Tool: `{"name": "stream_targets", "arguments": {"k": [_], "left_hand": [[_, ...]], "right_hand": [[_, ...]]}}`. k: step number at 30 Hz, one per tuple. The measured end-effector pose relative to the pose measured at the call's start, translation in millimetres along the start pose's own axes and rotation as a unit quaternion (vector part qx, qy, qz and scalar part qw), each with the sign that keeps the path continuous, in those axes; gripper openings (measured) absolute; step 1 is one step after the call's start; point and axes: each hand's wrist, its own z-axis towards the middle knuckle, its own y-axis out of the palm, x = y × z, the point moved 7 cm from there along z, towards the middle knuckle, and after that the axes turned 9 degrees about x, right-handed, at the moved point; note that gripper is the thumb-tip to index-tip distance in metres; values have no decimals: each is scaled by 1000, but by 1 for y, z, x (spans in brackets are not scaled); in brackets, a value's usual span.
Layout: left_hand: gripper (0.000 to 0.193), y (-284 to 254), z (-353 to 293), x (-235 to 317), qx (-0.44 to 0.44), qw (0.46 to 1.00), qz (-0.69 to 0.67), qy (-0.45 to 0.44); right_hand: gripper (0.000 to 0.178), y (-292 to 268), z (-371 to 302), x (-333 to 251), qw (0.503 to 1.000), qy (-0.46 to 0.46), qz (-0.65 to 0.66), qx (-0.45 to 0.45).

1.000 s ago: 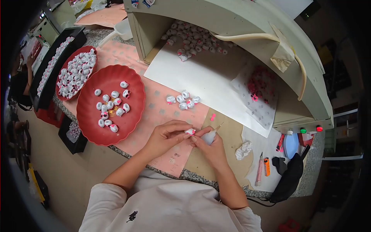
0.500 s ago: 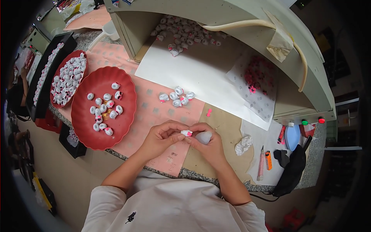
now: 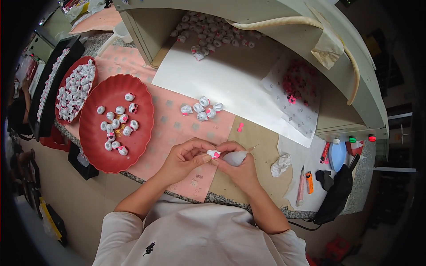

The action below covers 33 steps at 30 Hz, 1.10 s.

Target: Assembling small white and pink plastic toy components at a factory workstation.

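Between my two hands is a small white figurine head [image 3: 213, 154] with a pink bow-like piece on it. My left hand [image 3: 183, 157] pinches it between thumb and fingers. My right hand [image 3: 242, 172] keeps a translucent squeeze bottle [image 3: 235, 158] in its curled fingers, the thin nozzle pointing away to the right, while its fingertips touch the head too. Just beyond my hands, a loose pink bow [image 3: 240, 127] lies on the brown paper [image 3: 262, 148]. Several white heads [image 3: 202, 115] sit grouped on the pink cloth [image 3: 171, 128].
On the left stand a scalloped red plate [image 3: 100, 148] with scattered heads and a fuller red dish [image 3: 94, 71]. A grey cabinet [image 3: 137, 33] arches over more heads and pink pieces. At right lie crumpled tissue [image 3: 280, 165], a craft knife [image 3: 301, 188], an orange lighter [image 3: 309, 182] and a black pouch [image 3: 335, 195].
The head has turned slightly in my fingers, showing more of its pink piece. The bottle's nozzle now shows more plainly. My view has shifted a little.
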Motion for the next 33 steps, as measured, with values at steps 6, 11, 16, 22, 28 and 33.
{"name": "stream_targets", "arguments": {"k": [6, 11, 16, 22, 28, 33], "left_hand": [[17, 2, 0, 3, 3, 1000, -4, -6], [17, -3, 1, -2, 24, 999, -18, -16], [16, -8, 0, 1, 46, 999, -19, -18], [22, -21, -41, 24, 57, 997, 43, 15], [21, 7, -96, 46, -50, 996, -57, 50], [20, -4, -122, 59, -25, 996, -64, 61]], "right_hand": [[21, 1, -1, -7, 998, -58, -10, -4], [23, 4, 1, -1, 999, -13, 48, -1], [24, 9, 5, 8, 998, -11, 63, 1], [22, 44, -25, 2, 998, -31, 37, 43], [25, 72, -95, -16, 992, -44, 87, 74], [26, 92, -107, -13, 991, -39, 125, 34]]}}
